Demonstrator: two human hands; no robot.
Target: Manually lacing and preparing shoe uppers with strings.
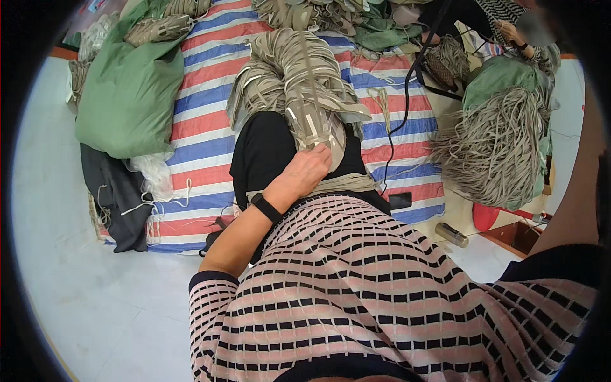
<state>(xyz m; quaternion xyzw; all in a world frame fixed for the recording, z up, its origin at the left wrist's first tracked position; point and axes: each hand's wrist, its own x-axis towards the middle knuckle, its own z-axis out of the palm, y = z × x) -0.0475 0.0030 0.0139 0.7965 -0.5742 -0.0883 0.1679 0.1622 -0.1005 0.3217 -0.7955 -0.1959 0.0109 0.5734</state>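
Here, left hand (309,168) grips beige bundle's (310,70) near edge; striped sheet (207,102) spreads leftward; right hand unseen.

It's bright in here, the light soft and even, paling the white floor (95,299); shadows are faint. Fisheye distortion bends straight edges toward black corners (16,360), and a grey smudge (538,28) blurs the upper right.

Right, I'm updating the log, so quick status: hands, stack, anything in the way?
Left hand pinching beige stack at its near end. Right hand out of view. Black cord off to the right, clear of left hand.
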